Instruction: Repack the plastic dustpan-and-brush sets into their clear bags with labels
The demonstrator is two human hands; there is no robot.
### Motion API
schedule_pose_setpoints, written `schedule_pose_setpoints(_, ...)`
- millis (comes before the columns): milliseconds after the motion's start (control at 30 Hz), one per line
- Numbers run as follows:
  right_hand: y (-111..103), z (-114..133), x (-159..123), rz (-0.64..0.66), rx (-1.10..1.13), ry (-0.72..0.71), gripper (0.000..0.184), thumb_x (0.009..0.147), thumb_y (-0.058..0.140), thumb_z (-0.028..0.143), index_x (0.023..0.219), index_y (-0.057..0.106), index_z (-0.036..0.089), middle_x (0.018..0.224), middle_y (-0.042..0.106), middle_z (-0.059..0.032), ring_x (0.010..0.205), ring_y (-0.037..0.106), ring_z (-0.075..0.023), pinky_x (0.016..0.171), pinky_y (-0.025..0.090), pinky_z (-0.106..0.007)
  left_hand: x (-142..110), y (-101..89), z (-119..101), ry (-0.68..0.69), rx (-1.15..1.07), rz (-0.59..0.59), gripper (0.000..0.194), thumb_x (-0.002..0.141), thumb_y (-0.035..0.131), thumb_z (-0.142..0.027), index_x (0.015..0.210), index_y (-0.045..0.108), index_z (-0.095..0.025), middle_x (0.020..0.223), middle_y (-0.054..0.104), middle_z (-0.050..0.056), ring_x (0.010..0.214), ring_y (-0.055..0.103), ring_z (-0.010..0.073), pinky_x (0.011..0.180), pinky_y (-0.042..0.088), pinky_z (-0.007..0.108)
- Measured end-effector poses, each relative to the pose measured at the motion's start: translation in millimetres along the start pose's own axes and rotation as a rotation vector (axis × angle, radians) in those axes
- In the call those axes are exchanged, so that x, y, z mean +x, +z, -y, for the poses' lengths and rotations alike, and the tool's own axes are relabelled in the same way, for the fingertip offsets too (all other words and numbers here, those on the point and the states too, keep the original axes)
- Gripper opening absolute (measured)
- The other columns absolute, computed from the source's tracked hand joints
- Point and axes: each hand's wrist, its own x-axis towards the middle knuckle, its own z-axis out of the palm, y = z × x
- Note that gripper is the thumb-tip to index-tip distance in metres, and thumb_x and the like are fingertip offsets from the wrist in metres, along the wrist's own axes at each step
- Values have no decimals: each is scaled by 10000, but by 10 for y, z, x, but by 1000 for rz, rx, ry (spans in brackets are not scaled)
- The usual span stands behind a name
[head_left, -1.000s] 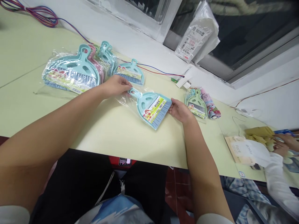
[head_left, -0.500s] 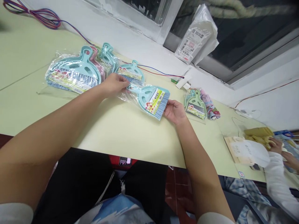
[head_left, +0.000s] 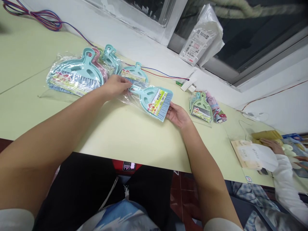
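Note:
Between my hands is a light-blue dustpan and brush set (head_left: 148,98) in a clear plastic bag, its label and bristles toward the right. My left hand (head_left: 117,86) pinches the bag at the handle end. At the bristle end, my right hand (head_left: 177,115) supports the set with its fingers under the edge. A pile of bagged dustpan sets (head_left: 77,72), blue with a pink one behind, lies to the left. Another blue dustpan set (head_left: 136,73) is just behind my left hand.
Right of my hands lie a green dustpan set (head_left: 202,107) and a rolled patterned bundle (head_left: 216,110). A wrapped package (head_left: 198,40) leans at the window. Coiled cable (head_left: 44,17) sits back left. Another person's hand (head_left: 274,146) works at far right near a paper packet (head_left: 247,154).
The held dustpan set has shifted slightly left, together with both my hands. At the far right, the other person's hands have moved apart over the yellow item.

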Motion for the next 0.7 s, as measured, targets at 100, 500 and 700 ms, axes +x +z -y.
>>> schedule_pose_setpoints(100,-38,-21,26,-12,0,-30,105,937,714,276,1023,705,215,955,792,-32,866,749,-185,799,658,-319,4,6,15,-9,-1,0,164,762,831,-217,888,738,-165,709,688,66,734,732,232,789,577,375)
schedule_pose_setpoints(500,-50,-62,82,-46,11,-33,92,955,670,254,982,717,180,855,780,-35,785,736,-184,785,656,-333,11,-1,49,6,105,39,107,737,808,-246,809,750,-192,649,648,36,639,630,168,717,542,307)
schedule_pose_setpoints(700,-63,-65,84,-54,-17,-9,104,940,723,299,943,699,198,788,747,-15,738,710,-176,755,642,-319,18,29,32,-60,-21,46,90,759,804,-192,790,721,-176,709,656,45,673,648,153,782,574,317)
